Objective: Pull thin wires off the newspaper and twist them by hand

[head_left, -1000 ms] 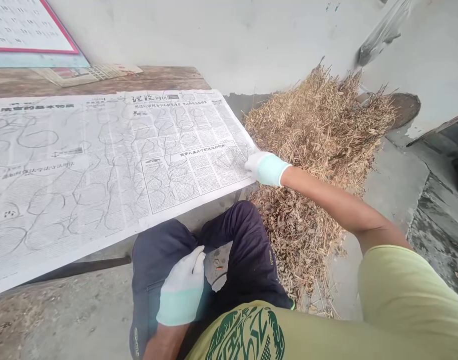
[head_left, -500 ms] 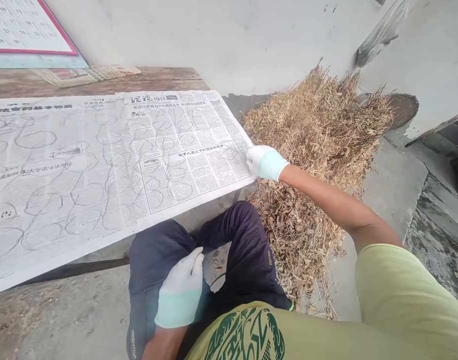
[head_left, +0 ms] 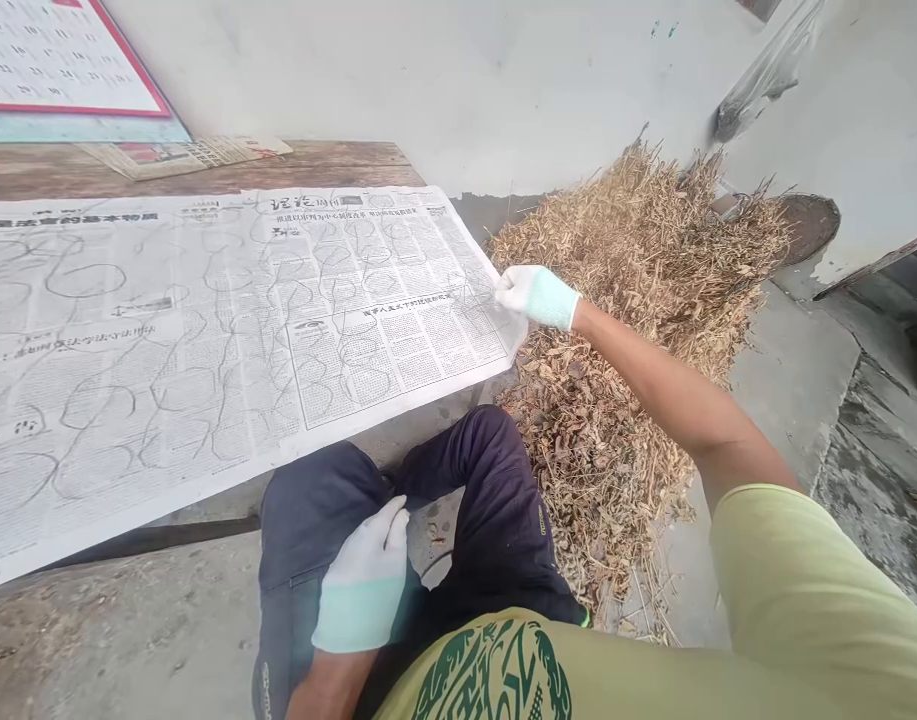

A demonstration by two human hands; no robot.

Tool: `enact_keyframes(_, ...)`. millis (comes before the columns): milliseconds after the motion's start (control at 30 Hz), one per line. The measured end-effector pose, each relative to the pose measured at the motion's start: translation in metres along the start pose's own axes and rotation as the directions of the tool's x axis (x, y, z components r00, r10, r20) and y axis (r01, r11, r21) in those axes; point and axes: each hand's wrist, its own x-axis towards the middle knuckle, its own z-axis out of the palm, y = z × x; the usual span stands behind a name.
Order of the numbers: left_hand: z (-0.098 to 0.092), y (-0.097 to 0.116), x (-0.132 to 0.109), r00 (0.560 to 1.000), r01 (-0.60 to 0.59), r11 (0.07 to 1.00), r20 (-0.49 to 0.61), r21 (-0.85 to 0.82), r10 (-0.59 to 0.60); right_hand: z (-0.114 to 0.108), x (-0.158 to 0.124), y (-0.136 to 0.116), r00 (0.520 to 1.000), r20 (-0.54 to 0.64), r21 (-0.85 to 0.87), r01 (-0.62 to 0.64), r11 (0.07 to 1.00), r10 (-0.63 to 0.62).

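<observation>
A large newspaper sheet (head_left: 225, 330) with dark looping pen or brush strokes lies spread over a wooden table. My right hand (head_left: 515, 290), in a white glove with a mint cuff, pinches the sheet's right edge. Below it the near right corner is bent and slightly raised. My left hand (head_left: 368, 555), gloved alike, rests over my lap beside my left thigh. Its fingers are curled and pressed together; what they hold, if anything, is hidden.
A heap of dry stalks and leaves (head_left: 623, 280) lies on the floor right of the table (head_left: 353, 160). A folded printed paper (head_left: 180, 155) and a calendar (head_left: 60, 60) are at the back left. A white wall (head_left: 465, 90) stands behind.
My right hand has moved slightly up along the paper's right edge, and the corner below it has bent upward. My left hand has stayed in place.
</observation>
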Motion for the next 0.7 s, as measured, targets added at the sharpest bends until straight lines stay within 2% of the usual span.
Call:
enact_keyframes(200, -0.001, -0.003, 0.001, 0.999, -0.039, 0.999, -0.014, 0.005, 0.039, -0.007, 0.001, 0.007, 0.996, 0.011, 0.157, -0.087, 0.984, 0.086)
enact_keyframes(367, -0.001, 0.002, 0.005, 0.995, -0.084, 0.996, -0.052, -0.010, 0.084, -0.004, 0.006, 0.019, 0.998, -0.047, 0.219, -0.035, 0.975, 0.046)
enact_keyframes(567, -0.007, 0.023, 0.016, 0.980, -0.176, 0.983, -0.104, -0.059, 0.169, -0.002, 0.008, 0.024, 0.998, -0.047, 0.314, -0.021, 0.949, 0.037)
enact_keyframes(700, -0.018, 0.045, 0.032, 0.940, -0.315, 0.947, -0.161, -0.061, 0.302, -0.003, 0.005, 0.022, 0.999, -0.038, 0.391, 0.017, 0.920, -0.002)
